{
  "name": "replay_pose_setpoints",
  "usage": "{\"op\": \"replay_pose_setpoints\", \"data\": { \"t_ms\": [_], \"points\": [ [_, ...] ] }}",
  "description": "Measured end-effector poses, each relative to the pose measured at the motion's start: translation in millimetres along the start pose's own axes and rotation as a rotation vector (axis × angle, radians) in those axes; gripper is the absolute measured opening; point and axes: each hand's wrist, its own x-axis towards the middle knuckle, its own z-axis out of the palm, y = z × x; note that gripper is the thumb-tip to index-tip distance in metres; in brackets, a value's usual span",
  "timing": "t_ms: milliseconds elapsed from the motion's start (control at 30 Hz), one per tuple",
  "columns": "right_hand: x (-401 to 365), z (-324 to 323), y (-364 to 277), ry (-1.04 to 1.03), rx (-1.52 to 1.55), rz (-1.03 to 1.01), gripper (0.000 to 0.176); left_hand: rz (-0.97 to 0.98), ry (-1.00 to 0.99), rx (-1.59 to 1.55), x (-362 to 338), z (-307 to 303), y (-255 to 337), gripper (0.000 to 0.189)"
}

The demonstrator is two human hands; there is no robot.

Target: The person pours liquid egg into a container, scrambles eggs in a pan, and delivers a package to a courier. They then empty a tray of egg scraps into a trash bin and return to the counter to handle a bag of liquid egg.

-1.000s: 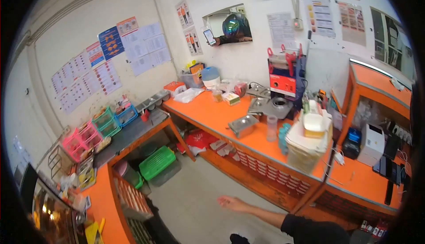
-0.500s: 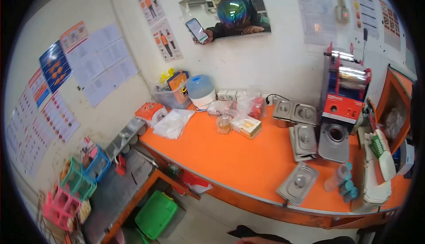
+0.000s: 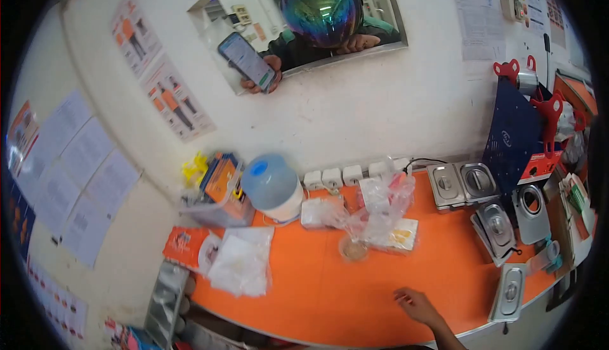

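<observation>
My right hand (image 3: 415,305) reaches in over the near part of the orange counter (image 3: 304,293). It holds nothing, and its fingers look slightly bent and apart. Beyond it lie a clear plastic bag (image 3: 380,213), a white and yellow box (image 3: 403,234) and a small round tub (image 3: 353,248); the hand touches none of them. My left hand is out of view. Through the wall opening, a person in a shiny helmet (image 3: 320,7) holds out a phone (image 3: 247,61) with a lit screen.
At the back left stand a blue-topped water dispenser (image 3: 269,185) and a plastic bin (image 3: 222,210). White plastic bags (image 3: 241,264) lie in front. Lidded steel pans (image 3: 507,293) and a cup sealing machine (image 3: 520,128) occupy the right side.
The view has moved closer to the counter and the wall opening. My right hand has come forward over the counter. The person's phone appears nearer and larger.
</observation>
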Motion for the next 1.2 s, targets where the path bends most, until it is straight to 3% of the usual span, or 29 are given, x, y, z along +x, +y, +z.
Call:
{"op": "replay_pose_setpoints", "data": {
  "t_ms": [167,233,300,367,400,467,500,533,600,667,733,767,833,867,967,1067,1100,1167,1200],
  "points": [
    [110.7,8.8,-4.9,0.373,-0.097,0.015,0.022,0.247,-0.106,0.142,107.6,-44.0,79.1,0.017],
    [143.7,9.0,-13.4,0.557,-0.161,0.146,0.031,0.465,-0.141,0.192,148.6,-51.6,115.5,0.016],
    [170.8,8.3,2.1,0.639,-0.114,0.12,0.038,0.72,-0.193,0.211,186.6,-43.6,157.6,0.016],
    [191.6,5.4,4.4,0.651,-0.276,-0.188,0.039,0.792,-0.227,0.415,205.1,-18.1,211.9,0.012],
    [198.4,6.7,27.9,0.557,-0.313,-0.106,0.04,0.795,-0.254,0.411,210.2,-1.0,231.9,0.011],
    [195.5,2.2,5.8,0.441,-0.365,0.202,0.041,0.873,-0.377,0.424,227.4,28.8,250.3,0.016],
    [194.8,0.5,-0.1,0.36,-0.442,0.389,0.041,0.928,-0.442,0.393,231.3,45.2,253.7,0.023],
    [194.9,1.3,2.7,0.361,-0.444,0.431,0.041,0.984,-0.502,0.358,232.7,61.2,255.8,0.032],
    [195.8,5.3,12.3,0.458,-0.36,0.294,0.041,1.085,-0.618,0.387,221.0,96.5,269.5,0.052],
    [191.1,10.9,28.6,0.489,-0.284,0.264,0.035,1.095,-0.636,0.411,212.6,112.3,263.6,0.051],
    [184.2,10.3,39.5,0.427,-0.355,-0.189,0.03,1.135,-0.64,0.443,217.6,114.5,259.9,0.051],
    [182.2,1.6,32.2,0.427,-0.36,-0.187,0.03,1.203,-0.647,0.505,222.8,109.3,255.5,0.045],
    [173.8,-28.2,8.6,0.034,-0.393,-0.015,0.031,1.261,-0.654,0.563,232.6,98.7,245.9,0.04],
    [177.6,-45.8,-0.1,0.073,-0.37,0.064,0.036,1.204,-0.685,0.547,237.7,92.2,241.8,0.036],
    [224.5,-66.1,-19.8,0.52,-0.442,0.091,0.039,1.132,-0.745,0.502,241.0,85.5,243.0,0.033],
    [272.3,-59.9,-22.9,0.477,-0.513,0.104,0.04,1.116,-0.781,0.437,247.9,85.2,238.5,0.033],
    [289.8,-55.3,-3.9,0.475,-0.513,-0.069,0.043,1.109,-0.795,0.4,250.1,85.6,235.2,0.033],
    [305.0,-43.6,5.5,0.47,-0.509,-0.243,0.045,1.12,-0.776,0.404,250.4,84.9,233.0,0.032],
    [303.9,-33.4,8.6,0.519,-0.355,-0.267,0.042,1.13,-0.763,0.412,249.8,83.6,232.1,0.031]
  ]
}}
